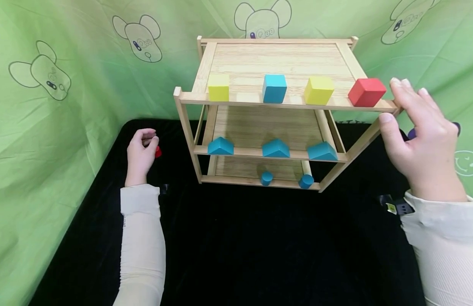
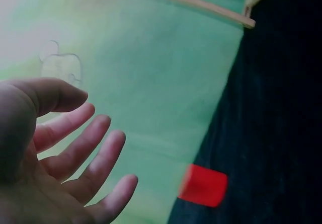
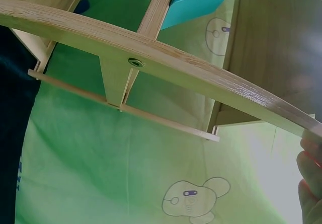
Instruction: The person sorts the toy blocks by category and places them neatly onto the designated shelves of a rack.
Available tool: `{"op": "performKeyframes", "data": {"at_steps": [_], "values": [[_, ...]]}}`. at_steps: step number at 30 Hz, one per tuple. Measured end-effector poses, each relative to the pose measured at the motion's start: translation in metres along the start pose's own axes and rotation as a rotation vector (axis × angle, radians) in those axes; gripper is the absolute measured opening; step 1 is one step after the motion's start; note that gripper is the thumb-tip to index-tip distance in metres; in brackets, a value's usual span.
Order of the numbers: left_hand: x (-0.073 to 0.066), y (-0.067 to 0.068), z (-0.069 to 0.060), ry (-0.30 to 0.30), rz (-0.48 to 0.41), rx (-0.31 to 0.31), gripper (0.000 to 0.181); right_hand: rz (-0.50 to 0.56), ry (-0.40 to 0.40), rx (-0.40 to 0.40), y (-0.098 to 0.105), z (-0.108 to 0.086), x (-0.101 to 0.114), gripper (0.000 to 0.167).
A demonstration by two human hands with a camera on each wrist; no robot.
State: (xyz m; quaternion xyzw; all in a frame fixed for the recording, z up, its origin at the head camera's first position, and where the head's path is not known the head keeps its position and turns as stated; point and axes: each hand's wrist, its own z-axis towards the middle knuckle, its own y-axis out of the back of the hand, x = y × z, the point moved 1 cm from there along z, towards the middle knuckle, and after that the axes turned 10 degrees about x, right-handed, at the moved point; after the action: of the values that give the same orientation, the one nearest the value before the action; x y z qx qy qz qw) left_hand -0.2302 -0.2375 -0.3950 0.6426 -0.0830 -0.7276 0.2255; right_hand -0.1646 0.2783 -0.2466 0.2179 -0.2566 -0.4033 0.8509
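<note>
My left hand [image 1: 142,153] hovers at the left over the black cloth, its fingers loosely bent with nothing between them. A small red block [image 2: 204,185] lies close by, apart from the fingers in the left wrist view and partly hidden in the head view. My right hand [image 1: 427,131] is at the front right corner of the wooden shelf rack [image 1: 267,151], thumb and nearly straight fingers on either side of the post top. Just left of those fingers a red cube [image 1: 367,92] sits on the top shelf. Only fingertips [image 3: 313,169] show in the right wrist view.
Two yellow cubes [image 1: 219,87] and a blue cube [image 1: 274,88] stand along the top shelf's front edge. Blue triangular blocks [image 1: 276,148] line the middle shelf. Two blue cylinders [image 1: 266,178] are on the bottom shelf. A green printed curtain [image 1: 95,76] surrounds the black cloth [image 1: 259,246].
</note>
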Motion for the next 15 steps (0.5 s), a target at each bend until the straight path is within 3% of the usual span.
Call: {"op": "performKeyframes", "data": {"at_steps": [9, 15], "values": [[0.023, -0.004, 0.002, 0.071, 0.018, -0.041, 0.03, 0.018, -0.011, -0.005, -0.002, 0.001, 0.001, 0.05], [0.031, -0.006, 0.002, 0.121, 0.033, -0.015, 0.032, 0.024, -0.019, -0.012, -0.002, 0.0, 0.0, 0.049]]}}
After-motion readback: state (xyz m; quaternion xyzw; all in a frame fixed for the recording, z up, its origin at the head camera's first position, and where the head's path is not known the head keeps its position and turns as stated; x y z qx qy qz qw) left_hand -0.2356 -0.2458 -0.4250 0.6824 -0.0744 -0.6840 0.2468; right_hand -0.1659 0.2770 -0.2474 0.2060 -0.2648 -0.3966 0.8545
